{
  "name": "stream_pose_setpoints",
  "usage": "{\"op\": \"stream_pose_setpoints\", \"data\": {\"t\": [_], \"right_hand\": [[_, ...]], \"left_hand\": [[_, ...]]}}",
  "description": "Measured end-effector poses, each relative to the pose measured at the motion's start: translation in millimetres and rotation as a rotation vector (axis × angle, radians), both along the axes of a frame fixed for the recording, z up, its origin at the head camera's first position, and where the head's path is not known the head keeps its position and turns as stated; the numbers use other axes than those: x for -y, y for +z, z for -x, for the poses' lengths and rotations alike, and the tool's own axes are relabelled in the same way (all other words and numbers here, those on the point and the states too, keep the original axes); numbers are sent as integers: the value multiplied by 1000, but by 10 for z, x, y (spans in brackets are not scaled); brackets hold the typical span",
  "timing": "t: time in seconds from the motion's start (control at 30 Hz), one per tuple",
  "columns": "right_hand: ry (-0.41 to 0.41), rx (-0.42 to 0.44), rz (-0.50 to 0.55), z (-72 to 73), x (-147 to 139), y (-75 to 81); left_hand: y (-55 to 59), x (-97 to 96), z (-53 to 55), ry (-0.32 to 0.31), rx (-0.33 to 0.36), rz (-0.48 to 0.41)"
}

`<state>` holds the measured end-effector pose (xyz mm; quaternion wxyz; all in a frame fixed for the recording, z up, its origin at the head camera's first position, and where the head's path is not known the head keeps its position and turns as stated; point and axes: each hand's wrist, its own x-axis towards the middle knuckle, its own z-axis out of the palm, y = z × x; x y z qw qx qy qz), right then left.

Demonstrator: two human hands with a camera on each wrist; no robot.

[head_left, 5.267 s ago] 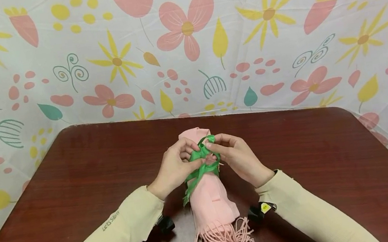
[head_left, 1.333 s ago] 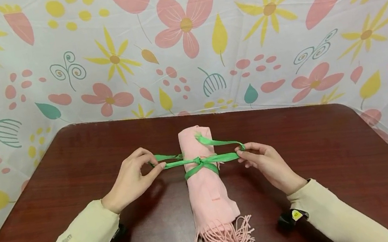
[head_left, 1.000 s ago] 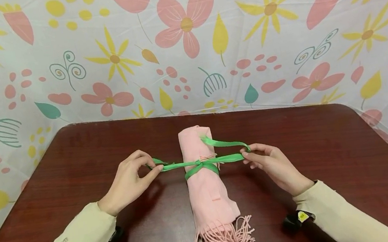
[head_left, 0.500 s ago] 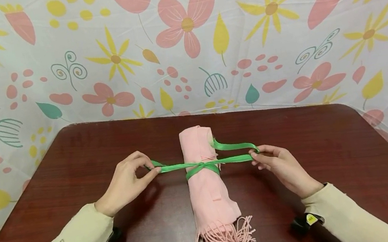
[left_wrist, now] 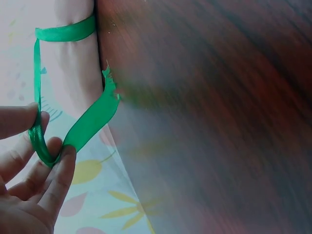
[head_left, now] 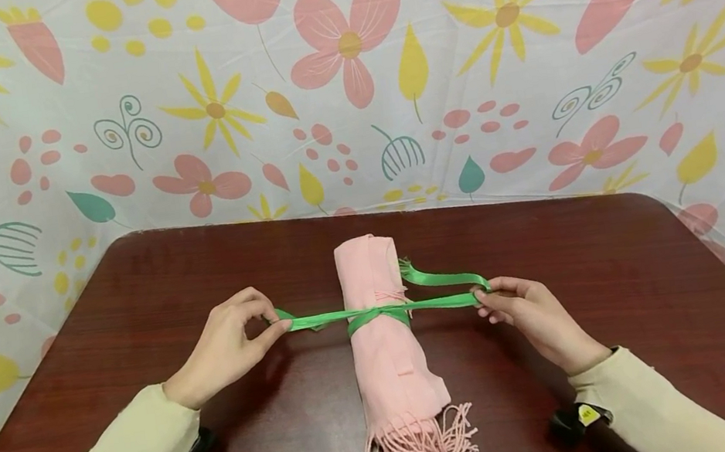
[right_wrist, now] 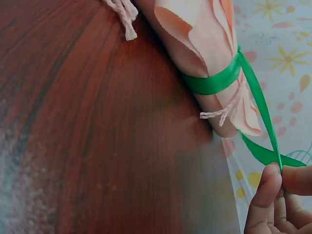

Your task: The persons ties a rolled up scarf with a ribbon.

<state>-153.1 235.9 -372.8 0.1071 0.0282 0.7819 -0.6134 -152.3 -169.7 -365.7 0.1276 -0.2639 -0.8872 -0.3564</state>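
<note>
A pink rolled scarf (head_left: 393, 362) with a tasselled fringe (head_left: 424, 451) lies lengthwise on the table in the head view. Round its middle runs a green ribbon (head_left: 376, 318), crossed or knotted on top. My left hand (head_left: 229, 347) pinches one ribbon length between thumb and fingers, left of the scarf. On the other side my right hand (head_left: 534, 317) pinches the opposite length, and a loose tail curls back toward the scarf. Both lengths look taut. In the left wrist view, the frayed ribbon end (left_wrist: 100, 114) hangs past my fingers. The right wrist view shows the ribbon band (right_wrist: 214, 82) snug against the scarf.
The dark reddish-brown table (head_left: 135, 307) extends on both sides of the scarf. Behind it hangs a white cloth (head_left: 352, 157) printed with flowers and leaves. A black wrist camera (head_left: 564, 426) sits under the right sleeve.
From working close together over the scarf, my hands have moved apart, drawing the ribbon lengths out sideways. The loop or bow at the middle has shrunk to a small crossing. The scarf stays put.
</note>
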Motion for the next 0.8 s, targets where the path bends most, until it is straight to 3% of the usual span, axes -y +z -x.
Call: {"op": "stream_pose_setpoints", "data": {"t": [0.5,0.8], "right_hand": [[27,48,-32,45,-66,-1],[28,40,-80,60,-129,-10]], "left_hand": [[101,22,-18,-64,42,90],[89,81,-3,-99,4,131]]}}
